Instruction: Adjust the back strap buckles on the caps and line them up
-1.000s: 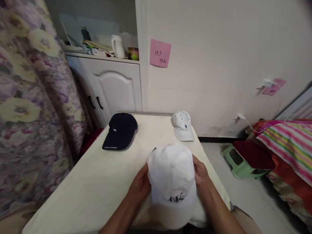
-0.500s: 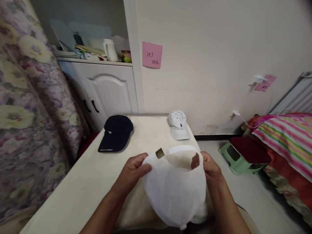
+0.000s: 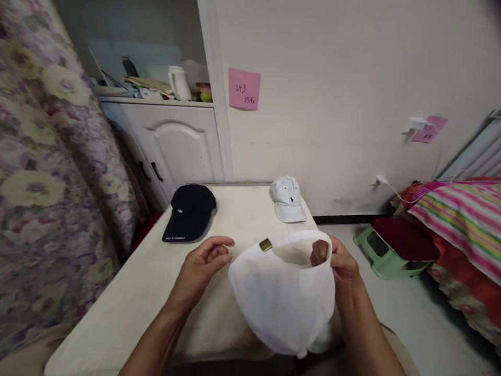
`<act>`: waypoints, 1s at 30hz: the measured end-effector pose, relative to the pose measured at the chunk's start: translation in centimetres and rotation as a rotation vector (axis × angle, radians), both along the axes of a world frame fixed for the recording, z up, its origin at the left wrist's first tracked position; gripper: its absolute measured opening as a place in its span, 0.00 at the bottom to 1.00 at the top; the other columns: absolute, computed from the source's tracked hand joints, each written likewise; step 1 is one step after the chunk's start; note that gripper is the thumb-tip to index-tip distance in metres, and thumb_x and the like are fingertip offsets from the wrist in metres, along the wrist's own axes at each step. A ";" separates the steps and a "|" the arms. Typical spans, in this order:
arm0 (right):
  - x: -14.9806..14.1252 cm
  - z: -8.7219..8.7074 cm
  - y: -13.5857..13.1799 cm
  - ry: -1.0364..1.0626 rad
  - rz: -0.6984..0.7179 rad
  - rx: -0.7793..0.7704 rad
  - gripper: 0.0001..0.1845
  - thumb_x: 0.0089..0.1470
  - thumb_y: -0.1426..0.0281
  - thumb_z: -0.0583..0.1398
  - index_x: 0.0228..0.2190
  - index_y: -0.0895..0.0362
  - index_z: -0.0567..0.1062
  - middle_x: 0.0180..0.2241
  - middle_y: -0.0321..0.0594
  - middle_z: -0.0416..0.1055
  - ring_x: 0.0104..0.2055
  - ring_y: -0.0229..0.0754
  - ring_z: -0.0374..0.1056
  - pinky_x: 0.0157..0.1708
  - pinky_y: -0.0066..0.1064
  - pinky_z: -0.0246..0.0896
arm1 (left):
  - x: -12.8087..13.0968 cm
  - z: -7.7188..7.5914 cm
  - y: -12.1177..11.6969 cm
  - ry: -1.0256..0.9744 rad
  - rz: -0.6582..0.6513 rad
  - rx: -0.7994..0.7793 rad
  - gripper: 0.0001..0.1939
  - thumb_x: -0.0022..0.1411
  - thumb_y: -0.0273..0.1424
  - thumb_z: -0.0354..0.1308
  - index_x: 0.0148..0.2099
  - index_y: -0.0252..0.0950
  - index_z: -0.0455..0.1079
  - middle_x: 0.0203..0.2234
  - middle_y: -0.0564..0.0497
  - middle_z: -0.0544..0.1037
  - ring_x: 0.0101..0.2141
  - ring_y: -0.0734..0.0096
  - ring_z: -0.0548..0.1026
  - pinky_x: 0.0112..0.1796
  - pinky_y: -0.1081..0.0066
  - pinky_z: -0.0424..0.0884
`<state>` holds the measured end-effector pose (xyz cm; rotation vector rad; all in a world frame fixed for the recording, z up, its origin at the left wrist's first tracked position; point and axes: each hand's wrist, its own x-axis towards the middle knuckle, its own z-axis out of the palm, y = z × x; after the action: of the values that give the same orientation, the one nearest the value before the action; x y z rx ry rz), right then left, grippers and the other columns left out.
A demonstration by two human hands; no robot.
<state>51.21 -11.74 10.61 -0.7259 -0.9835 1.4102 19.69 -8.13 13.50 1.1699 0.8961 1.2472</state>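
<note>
On my feed I see a floral curtain (image 3: 58,156) at left, then a white cabinet (image 3: 182,143) with a white jug (image 3: 180,84) on top. A handwritten pink note (image 3: 244,90) sticks to the wall (image 3: 332,89); rightward, I make out a red-topped green stool (image 3: 403,241) beside a striped bedspread (image 3: 464,209).

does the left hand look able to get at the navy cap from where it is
Probably yes: the left hand looks open and holds nothing, the navy cap lies just beyond it, and nothing visible stands between them; the right hand grips the white cap.
</note>
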 end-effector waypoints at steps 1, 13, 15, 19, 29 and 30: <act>-0.1 0.0 0.1 0.009 0.000 0.004 0.23 0.27 0.53 0.74 0.17 0.54 0.71 0.14 0.34 0.65 0.15 0.35 0.54 0.17 0.29 0.49 | -0.1 -0.2 -0.1 0.024 -0.021 -0.023 0.13 0.49 0.22 0.72 0.39 0.34 0.81 0.31 0.46 0.81 0.32 0.67 0.76 0.34 0.76 0.70; 0.3 -0.7 0.1 0.052 0.013 -0.004 0.22 0.29 0.56 0.75 0.18 0.54 0.71 0.14 0.32 0.61 0.15 0.34 0.52 0.16 0.28 0.49 | 0.4 0.2 -0.9 -0.290 -0.041 -0.213 0.14 0.45 0.22 0.73 0.38 0.32 0.79 0.35 0.48 0.81 0.30 0.76 0.75 0.36 0.77 0.73; 0.3 -0.8 0.1 0.043 0.012 -0.009 0.22 0.29 0.56 0.74 0.18 0.54 0.71 0.14 0.32 0.62 0.15 0.34 0.51 0.16 0.28 0.49 | 0.3 0.5 -0.9 -0.316 -0.036 -0.225 0.15 0.44 0.22 0.73 0.38 0.31 0.79 0.35 0.48 0.81 0.30 0.76 0.75 0.37 0.77 0.73; -0.2 -0.6 0.0 0.070 0.031 0.006 0.20 0.30 0.57 0.74 0.18 0.54 0.72 0.15 0.32 0.62 0.15 0.33 0.51 0.16 0.27 0.49 | 0.3 0.6 -1.3 -0.266 -0.031 -0.165 0.14 0.47 0.25 0.73 0.38 0.32 0.79 0.34 0.48 0.80 0.31 0.75 0.75 0.38 0.77 0.71; -0.5 -1.1 0.8 0.112 0.090 0.111 0.21 0.36 0.56 0.73 0.22 0.56 0.72 0.17 0.31 0.64 0.17 0.33 0.57 0.19 0.28 0.55 | 1.4 1.7 -4.5 0.141 -0.400 -0.136 0.12 0.57 0.37 0.68 0.40 0.35 0.76 0.32 0.51 0.80 0.33 0.68 0.74 0.35 0.73 0.67; -0.4 -1.3 1.0 0.089 0.071 0.090 0.22 0.38 0.53 0.72 0.23 0.55 0.72 0.17 0.31 0.65 0.17 0.34 0.57 0.20 0.29 0.57 | 1.5 1.7 -4.5 0.131 -0.379 -0.144 0.12 0.58 0.38 0.67 0.38 0.35 0.76 0.31 0.52 0.80 0.32 0.68 0.74 0.35 0.73 0.67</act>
<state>50.80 -10.71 9.31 -0.5621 -1.0042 1.4375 21.16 -12.61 15.18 1.2465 0.7997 0.7957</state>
